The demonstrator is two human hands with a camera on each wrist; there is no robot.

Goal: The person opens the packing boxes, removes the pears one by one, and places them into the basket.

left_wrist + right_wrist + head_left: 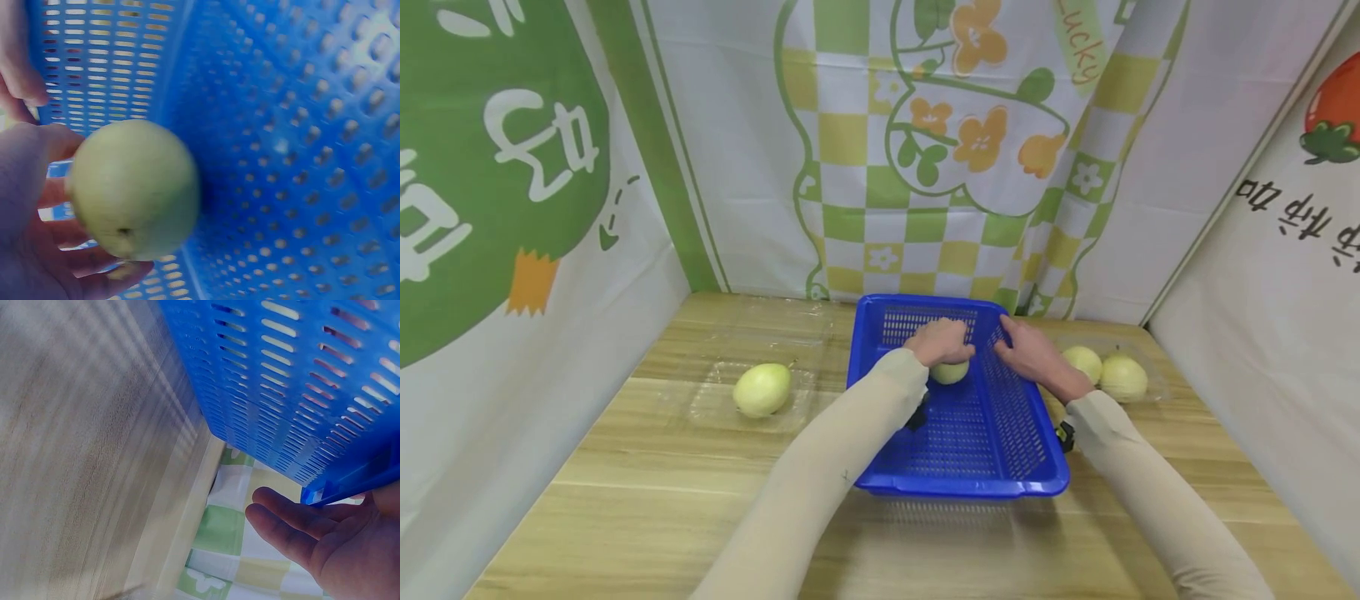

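Observation:
My left hand (942, 342) reaches down into a blue plastic basket (955, 485) and holds a pale yellow-green pear (134, 187). Its fingers curve around the pear's side in the left wrist view, close to the perforated basket wall. On the basket's right rim, near the far corner, my right hand (1033, 354) grips with the thumb inside and the fingers (284, 528) outside, under the lip. Most of the held pear is covered by the left hand in the head view.
To the left, another pear (763, 390) lies in a clear plastic tray (801, 400). Beyond the right hand, two pears (1123, 378) sit in a second clear tray (1159, 385). A patterned curtain (880, 183) hangs behind the wooden table (647, 475), and printed cloth walls flank both sides.

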